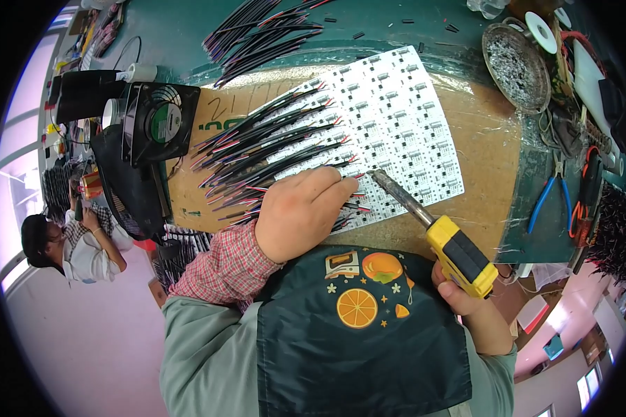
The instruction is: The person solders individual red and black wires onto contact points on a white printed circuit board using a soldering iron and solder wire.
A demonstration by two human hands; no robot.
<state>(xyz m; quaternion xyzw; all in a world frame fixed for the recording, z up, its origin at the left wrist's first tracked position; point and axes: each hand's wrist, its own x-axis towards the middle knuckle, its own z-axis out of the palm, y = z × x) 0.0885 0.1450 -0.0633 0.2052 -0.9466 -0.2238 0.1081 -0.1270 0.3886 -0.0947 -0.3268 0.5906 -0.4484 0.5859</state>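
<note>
A white sheet of small circuit boards (403,125) lies at a slant on the brown cardboard. Across its left part run several black-sleeved wires (271,142) with red and white ends. My left hand (302,212) is closed over the sheet's lower left, its fingertips pinching a wire whose bare end points right. In my right hand (455,295) is a soldering iron (459,257) with a yellow and black handle, gripped from below. Its tip reaches the sheet just right of my left fingertips; whether it touches the wire I cannot tell.
A square black fan (161,124) stands at the cardboard's left edge. More black wires (257,38) lie behind the sheet. At the right are a round metal dish of scraps (516,66) and blue-handled pliers (553,191). Another person (76,243) works at far left.
</note>
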